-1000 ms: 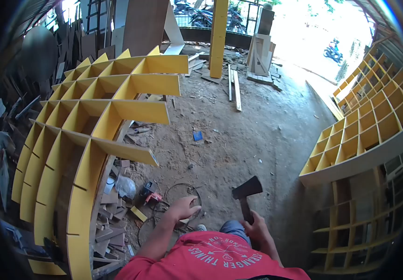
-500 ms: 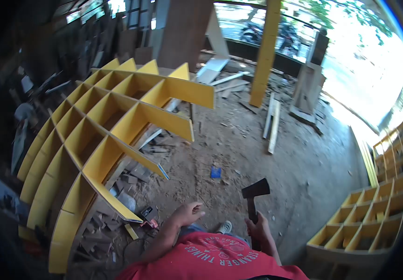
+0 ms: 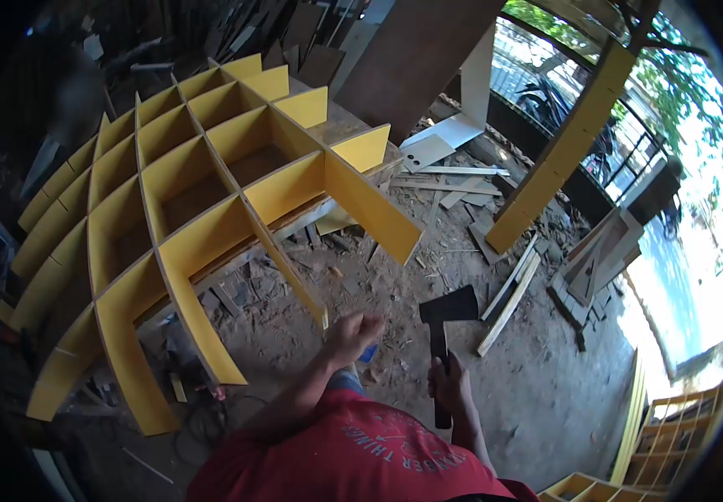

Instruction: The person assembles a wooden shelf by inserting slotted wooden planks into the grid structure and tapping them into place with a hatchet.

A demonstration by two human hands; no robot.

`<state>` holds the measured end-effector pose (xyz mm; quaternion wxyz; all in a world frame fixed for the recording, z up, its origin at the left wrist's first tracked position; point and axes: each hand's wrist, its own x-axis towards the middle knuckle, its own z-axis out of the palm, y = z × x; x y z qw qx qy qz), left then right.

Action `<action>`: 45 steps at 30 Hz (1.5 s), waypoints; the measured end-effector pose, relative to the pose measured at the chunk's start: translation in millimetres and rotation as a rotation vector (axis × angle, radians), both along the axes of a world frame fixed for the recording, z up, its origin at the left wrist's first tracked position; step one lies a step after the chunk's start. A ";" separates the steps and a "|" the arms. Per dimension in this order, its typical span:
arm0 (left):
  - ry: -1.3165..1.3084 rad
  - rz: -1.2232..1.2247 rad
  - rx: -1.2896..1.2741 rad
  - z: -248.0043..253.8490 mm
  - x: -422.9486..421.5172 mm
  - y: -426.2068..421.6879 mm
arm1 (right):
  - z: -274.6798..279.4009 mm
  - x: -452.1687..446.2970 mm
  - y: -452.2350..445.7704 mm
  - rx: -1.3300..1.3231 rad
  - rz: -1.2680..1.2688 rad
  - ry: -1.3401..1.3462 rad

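Note:
A hatchet with a black head and a dark handle (image 3: 438,339) stands upright in my right hand (image 3: 450,381), its blade turned to the right. My right fingers are wrapped round the lower handle. My left hand (image 3: 356,336) is closed in front of my body, and whatever its fingers may hold is hidden. Just beyond that hand ends one rib of a large yellow wooden lattice frame (image 3: 290,191), which fills the left side with its curved, interlocking ribs. I cannot tell whether the left hand touches the rib.
Scrap wood (image 3: 462,186) litters the dirt floor ahead. A yellow post (image 3: 558,159) rises beyond two loose planks (image 3: 508,305). Leaning boards (image 3: 600,255) stand at the right. Another yellow lattice (image 3: 583,485) shows at the lower right, and a blue piece (image 3: 368,353) lies near my left hand.
My view has turned left and moved nearer the large yellow frame. The hatchet stays in my right hand, and my left hand stays closed, now nearer the rib ends.

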<state>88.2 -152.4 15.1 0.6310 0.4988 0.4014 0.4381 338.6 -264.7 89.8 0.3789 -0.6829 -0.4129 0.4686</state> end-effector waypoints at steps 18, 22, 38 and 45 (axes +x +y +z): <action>-0.043 0.369 -0.181 -50.8 112.5 290.0 | 122.8 -95.4 583.5 0.933 0.704 -0.445; -0.068 0.530 -0.158 -52.1 129.4 279.5 | -1.4 -120.9 662.8 0.619 1.061 -0.760; -0.079 0.480 -0.299 -22.9 124.6 284.5 | 2.8 -122.9 674.3 0.503 1.152 -0.706; 0.180 0.355 -0.257 -8.6 112.5 296.3 | 28.8 -114.6 655.4 0.521 1.091 -0.712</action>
